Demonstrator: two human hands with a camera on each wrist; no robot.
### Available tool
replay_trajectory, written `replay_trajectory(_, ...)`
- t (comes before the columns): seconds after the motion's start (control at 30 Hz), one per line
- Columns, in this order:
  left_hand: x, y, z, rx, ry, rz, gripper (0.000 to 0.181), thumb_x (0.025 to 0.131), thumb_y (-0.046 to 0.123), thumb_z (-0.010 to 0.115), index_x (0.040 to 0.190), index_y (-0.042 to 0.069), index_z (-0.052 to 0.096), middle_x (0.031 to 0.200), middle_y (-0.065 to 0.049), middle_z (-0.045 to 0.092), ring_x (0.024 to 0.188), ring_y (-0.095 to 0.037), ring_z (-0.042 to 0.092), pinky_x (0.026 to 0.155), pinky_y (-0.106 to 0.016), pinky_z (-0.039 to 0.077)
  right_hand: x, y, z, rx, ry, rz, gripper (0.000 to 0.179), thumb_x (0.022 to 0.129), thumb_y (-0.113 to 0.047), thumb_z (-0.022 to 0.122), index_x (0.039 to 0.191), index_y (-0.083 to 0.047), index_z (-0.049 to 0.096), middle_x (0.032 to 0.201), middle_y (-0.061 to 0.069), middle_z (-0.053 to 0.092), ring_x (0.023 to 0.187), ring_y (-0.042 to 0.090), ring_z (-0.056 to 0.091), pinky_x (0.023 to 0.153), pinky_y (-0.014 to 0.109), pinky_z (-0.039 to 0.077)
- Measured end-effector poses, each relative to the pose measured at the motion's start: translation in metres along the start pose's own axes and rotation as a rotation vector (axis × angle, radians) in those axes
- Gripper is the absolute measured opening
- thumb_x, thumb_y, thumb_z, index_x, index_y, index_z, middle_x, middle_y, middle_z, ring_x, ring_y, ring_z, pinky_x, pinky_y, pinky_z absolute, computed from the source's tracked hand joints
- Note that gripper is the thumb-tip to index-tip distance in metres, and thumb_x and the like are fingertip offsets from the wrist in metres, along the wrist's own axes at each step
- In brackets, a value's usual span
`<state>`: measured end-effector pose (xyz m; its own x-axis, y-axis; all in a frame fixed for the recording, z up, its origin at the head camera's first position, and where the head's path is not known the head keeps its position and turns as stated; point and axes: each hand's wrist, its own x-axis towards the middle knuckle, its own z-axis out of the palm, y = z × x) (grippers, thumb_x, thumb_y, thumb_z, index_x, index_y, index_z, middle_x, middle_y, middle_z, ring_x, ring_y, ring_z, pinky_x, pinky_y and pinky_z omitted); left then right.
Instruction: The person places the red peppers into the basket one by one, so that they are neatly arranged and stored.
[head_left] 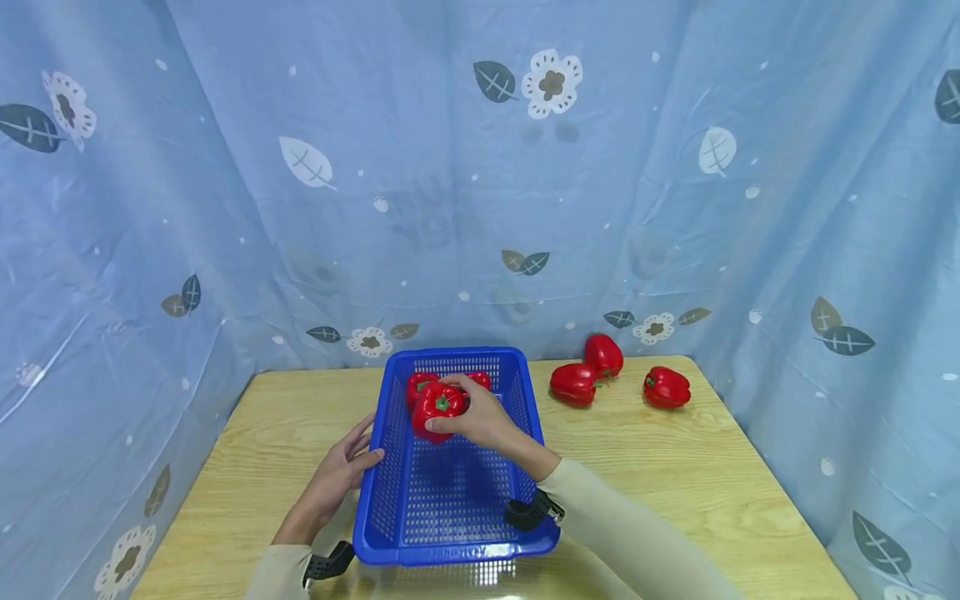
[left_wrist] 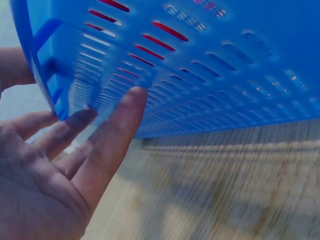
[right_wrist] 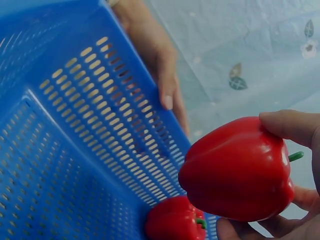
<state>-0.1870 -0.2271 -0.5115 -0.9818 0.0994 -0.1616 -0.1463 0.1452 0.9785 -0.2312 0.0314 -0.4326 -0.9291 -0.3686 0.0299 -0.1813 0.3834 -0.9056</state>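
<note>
1. The head view takes in the whole blue basket point(head_left: 456, 554), with the right hand point(head_left: 486, 417) over its far half, thumb and fingers pinching a red bell pepper point(head_left: 437, 414), green stem upward.
2. The right wrist view adds the side of that held pepper, gripped at its stem end, with a second pepper lower in the basket behind it; whether the two touch I cannot tell.
3. The left wrist view alone shows the left hand point(head_left: 341, 469) from its palm side: fingers stretched and apart, fingertips against the basket's slotted outer wall, red showing through the slots. In the head view its thumb lies at the left rim.
4. Count: one basket, two hands, one held pepper, at least two peppers point(head_left: 422, 383) at the basket's far end, partly hidden, and three loose peppers point(head_left: 573, 384) on the wooden table point(head_left: 637, 492), far right. Two of those three sit close together; the third is apart, farther right.
5. Edges: the basket's far rim comes up near the table's far edge and the blue curtain point(head_left: 450, 208). Its slotted floor shows across the near half. Wood runs broadly from the loose peppers to the near right, with a narrower stretch left of the basket.
</note>
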Motion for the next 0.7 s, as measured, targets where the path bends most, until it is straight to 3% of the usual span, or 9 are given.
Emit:
replay_trajectory(0.43,0.001,0.002,0.002,0.025,0.015,-0.001,0.073,0.094,0.029,0.065,0.156,0.028,0.026,0.158,-0.016,0.034,0.132,-0.043,0.051,0.094,-0.052,0.054,0.017,0.007,0.021,-0.105,0.003,0.023,0.069,0.074,-0.030,0.085,0.135,-0.020,0.053,0.132,0.011,0.060,0.115,0.031,0.060,0.091,0.051,0.056)
replay_trajectory(0.7,-0.001,0.000,0.002,0.017,0.013,-0.007,0.072,0.095,0.026,0.064,0.156,0.027,0.026,0.158,-0.017,0.034,0.131,-0.043,0.052,0.093,-0.052,0.055,0.024,0.016,0.035,-0.178,-0.005,0.049,0.071,0.073,-0.032,0.087,0.134,-0.021,0.054,0.132,0.009,0.062,0.114,0.028,0.061,0.095,0.049,0.054)
